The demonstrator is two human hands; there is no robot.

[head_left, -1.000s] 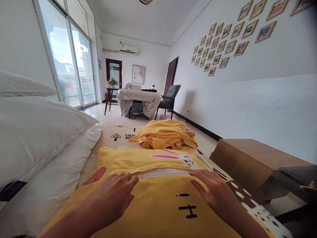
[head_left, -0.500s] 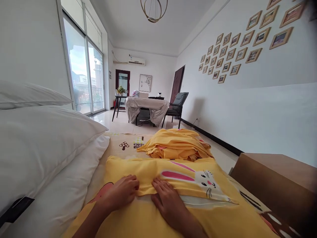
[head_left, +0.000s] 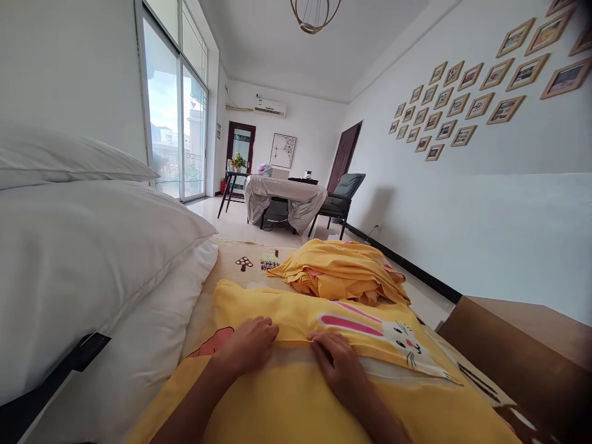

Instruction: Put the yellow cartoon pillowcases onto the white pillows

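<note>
While left hand (head_left: 259, 342) and right hand (head_left: 341, 364) pinch its hem (head_left: 295, 343), yellow rabbit-print cover (head_left: 287, 308) runs left to right, ears (head_left: 356, 325) leftward

No word can be read for certain. Black block lettering (head_left: 270, 264) on the far part of the bed sheet (head_left: 226, 262), just right of 1 mushroom print (head_left: 243, 264), is too small and blurred; so is the label (head_left: 259, 103) on the far air conditioner (head_left: 272, 109).

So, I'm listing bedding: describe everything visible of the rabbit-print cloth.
The rabbit-print cloth is soft-looking yellow fabric with a white face and pink ears. It lies spread, wrinkled, whitish material showing along its near edge. The left hand and right hand touch that edge. A yellow heap lies beyond.
</note>
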